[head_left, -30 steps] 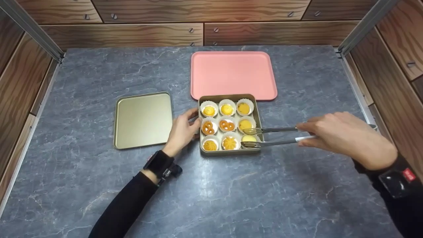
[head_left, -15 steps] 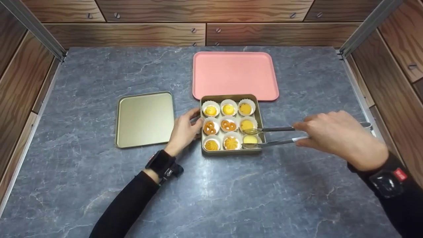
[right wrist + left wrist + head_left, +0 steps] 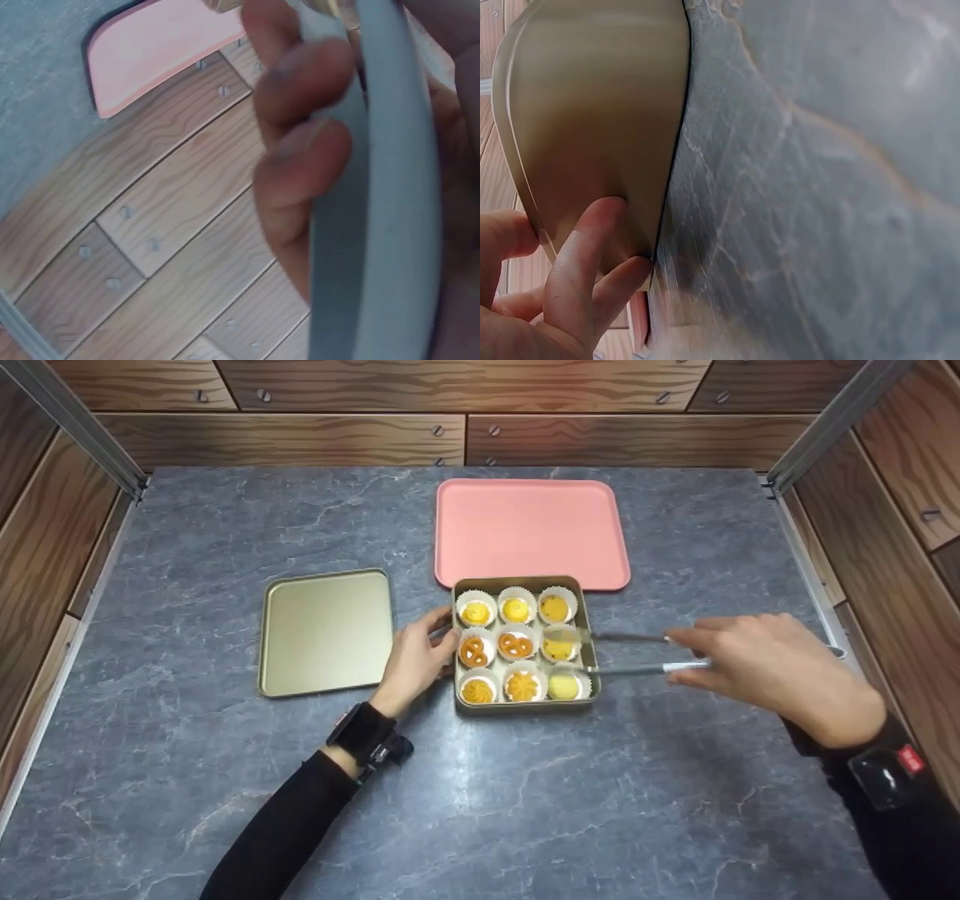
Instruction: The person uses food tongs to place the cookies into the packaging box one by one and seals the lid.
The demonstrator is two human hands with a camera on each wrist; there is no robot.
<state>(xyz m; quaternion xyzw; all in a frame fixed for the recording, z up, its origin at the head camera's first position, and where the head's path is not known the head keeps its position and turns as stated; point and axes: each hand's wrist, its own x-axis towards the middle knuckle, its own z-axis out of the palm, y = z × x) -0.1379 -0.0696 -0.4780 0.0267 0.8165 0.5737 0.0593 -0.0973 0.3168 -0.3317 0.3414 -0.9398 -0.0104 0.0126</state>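
Note:
A square gold tin holds rows of small pastries in white paper cups, among them pretzel-shaped ones. My left hand rests at the tin's left side; in the left wrist view its fingertips press the outer wall. My right hand grips metal tongs with a pale handle, which fills the right wrist view. Their blurred tips stand apart over the right column, one on either side of the middle yellow pastry. Closest to me in that column is a pale yellow round pastry.
The tin's gold lid lies flat on the grey marbled table, left of the tin. Behind the tin is a pink tray with nothing on it. Wood-patterned panels border the table at the back and sides.
The tongs' tips have shifted away from me, from around the near right pastry to around the middle right one. The left hand and tin stay in place.

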